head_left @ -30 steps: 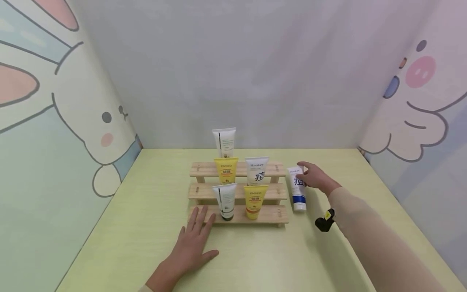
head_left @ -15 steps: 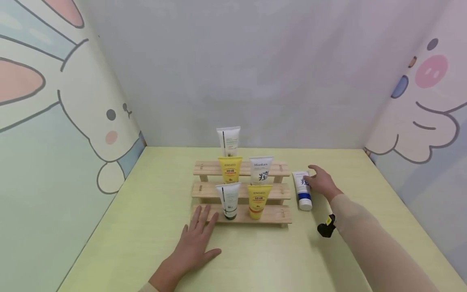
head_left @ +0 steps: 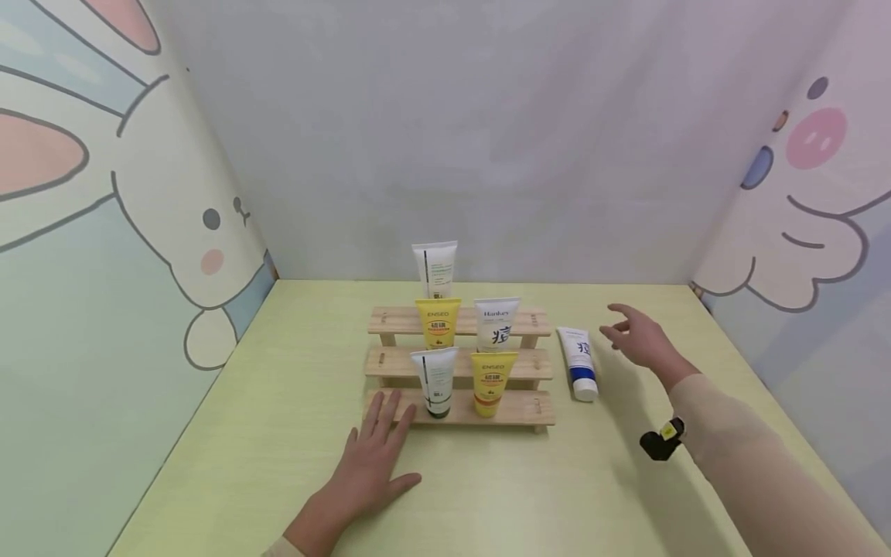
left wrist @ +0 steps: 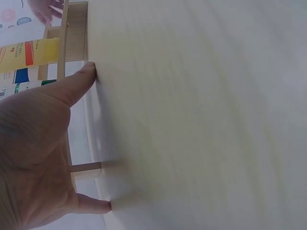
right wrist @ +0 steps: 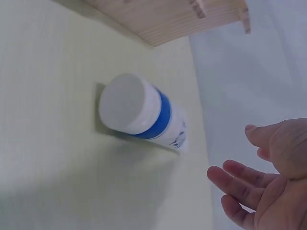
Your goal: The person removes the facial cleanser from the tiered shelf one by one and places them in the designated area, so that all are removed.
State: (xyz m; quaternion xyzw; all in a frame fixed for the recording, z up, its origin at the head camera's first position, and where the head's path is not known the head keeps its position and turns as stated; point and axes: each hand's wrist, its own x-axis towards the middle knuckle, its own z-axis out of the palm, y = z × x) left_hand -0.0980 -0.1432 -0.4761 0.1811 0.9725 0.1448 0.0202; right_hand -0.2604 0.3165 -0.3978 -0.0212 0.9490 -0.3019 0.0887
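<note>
A white tube with a blue band lies on the yellow-green table, cap toward me, just right of a three-step wooden rack. My right hand hovers open to the right of the tube, fingers spread and apart from it. In the right wrist view the tube lies beyond those relaxed fingers. My left hand rests flat on the table, its fingertips touching the rack's lowest step. The left wrist view has the left hand pressed flat beside the rack.
Several tubes stand on the rack: a white one at the back top, a yellow one and a white one in the middle, a white one and a yellow one in front. Cartoon-painted walls enclose the table.
My right hand laid the white and blue tube down on the table, let go of it and drew back to the right. The left hand has stayed put.
</note>
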